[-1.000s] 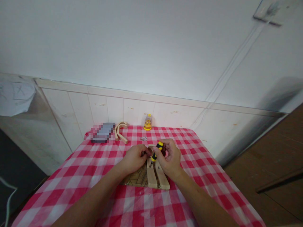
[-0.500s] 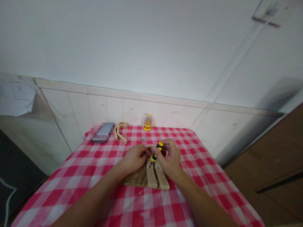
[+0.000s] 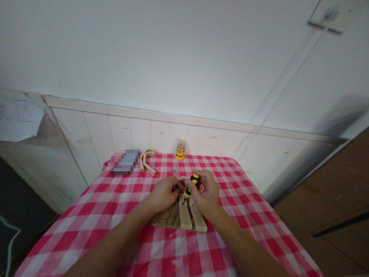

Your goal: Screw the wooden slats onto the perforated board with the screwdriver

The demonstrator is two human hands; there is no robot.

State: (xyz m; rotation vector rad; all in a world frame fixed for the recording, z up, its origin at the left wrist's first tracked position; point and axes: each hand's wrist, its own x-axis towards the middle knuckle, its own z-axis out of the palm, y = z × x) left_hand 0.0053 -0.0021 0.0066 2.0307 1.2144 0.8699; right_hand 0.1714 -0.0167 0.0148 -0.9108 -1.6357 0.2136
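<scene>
My right hand (image 3: 205, 194) is closed round a black-and-yellow screwdriver (image 3: 190, 185), whose tip points down at a wooden slat piece (image 3: 188, 217) lying on the red-checked tablecloth (image 3: 115, 215). My left hand (image 3: 164, 193) is curled beside it, fingers pinched at the far end of the slats, right by the screwdriver's shaft. What those fingers hold is hidden. A patterned board (image 3: 167, 218) lies under my left wrist, joined to the slats.
At the table's far edge stand a yellow screwdriver-bit holder (image 3: 180, 149), curved wooden pieces (image 3: 146, 161) and a dark flat object (image 3: 125, 162). A few small metal bits (image 3: 174, 169) lie behind my hands. A white panelled wall rises just behind the table.
</scene>
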